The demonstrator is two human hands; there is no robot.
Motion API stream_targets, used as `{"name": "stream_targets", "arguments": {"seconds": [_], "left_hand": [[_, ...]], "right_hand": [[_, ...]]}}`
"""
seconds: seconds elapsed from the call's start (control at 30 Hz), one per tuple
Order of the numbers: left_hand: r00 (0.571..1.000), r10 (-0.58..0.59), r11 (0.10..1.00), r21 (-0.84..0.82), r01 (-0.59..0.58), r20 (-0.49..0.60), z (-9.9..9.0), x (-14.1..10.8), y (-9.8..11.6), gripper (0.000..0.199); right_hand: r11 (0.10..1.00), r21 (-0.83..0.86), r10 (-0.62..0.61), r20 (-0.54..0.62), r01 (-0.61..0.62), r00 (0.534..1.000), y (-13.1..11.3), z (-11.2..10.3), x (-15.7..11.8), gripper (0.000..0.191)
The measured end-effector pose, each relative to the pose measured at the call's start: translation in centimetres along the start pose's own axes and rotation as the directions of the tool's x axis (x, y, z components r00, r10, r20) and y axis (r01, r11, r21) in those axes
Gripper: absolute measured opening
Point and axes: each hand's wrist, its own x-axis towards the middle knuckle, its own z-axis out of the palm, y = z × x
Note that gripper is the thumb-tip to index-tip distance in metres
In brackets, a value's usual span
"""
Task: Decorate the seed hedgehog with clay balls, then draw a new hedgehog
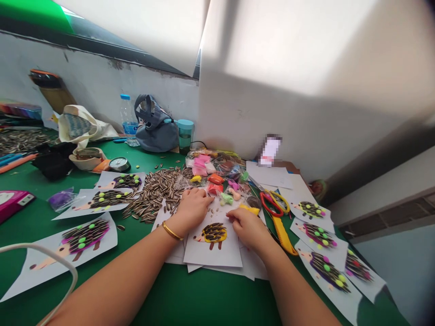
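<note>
A paper with a hedgehog picture point(215, 233) lies in front of me; its yellow clay body is covered with sunflower seeds, with brown legs below. My left hand point(194, 207), a gold bangle at its wrist, is over the paper's upper left, fingers bent together and their tips partly hidden. My right hand point(248, 227) is at the paper's upper right, with thumb and index finger pinched; anything between them is too small to make out. Yellow clay point(250, 208) lies just beyond the right hand. Light green clay point(226, 198) sits between the hands, slightly farther away.
A pile of sunflower seeds point(154, 192) spreads left of my left hand. Bagged coloured clay point(215, 179) lies behind. Red-handled scissors point(271, 204) and a yellow utility knife point(283, 235) are at right. Finished hedgehog papers point(322, 267) overlap there; others point(112, 231) lie left, near a white cable point(64, 260).
</note>
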Motion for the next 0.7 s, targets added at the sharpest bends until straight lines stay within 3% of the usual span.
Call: {"name": "stream_targets", "arguments": {"seconds": [0.1, 0.37, 0.57, 0.7], "left_hand": [[0.999, -0.015, 1.000, 0.017, 0.015, -0.037, 0.1, 0.3, -0.1, 0.022], [0.990, -0.136, 0.986, 0.087, 0.139, -0.045, 0.5, 0.8, -1.1, 0.024], [0.991, -0.129, 0.977, 0.168, 0.134, -0.043, 1.0, 0.5, -1.5, 0.023], [0.992, -0.128, 0.978, 0.161, 0.129, -0.014, 0.9, 0.3, -1.8, 0.021]], "right_hand": [[1.000, 0.004, -0.002, -0.010, 0.002, 1.000, -0.1, 0.0, 0.0, 0.033], [1.000, 0.006, 0.003, -0.016, -0.003, 1.000, -0.3, 0.0, 0.0, 0.032], [1.000, -0.013, 0.010, -0.043, -0.011, 0.999, -0.2, -0.1, -0.1, 0.028], [0.997, -0.077, 0.017, 0.023, -0.015, 1.000, -0.1, -0.3, -0.2, 0.014]]}}
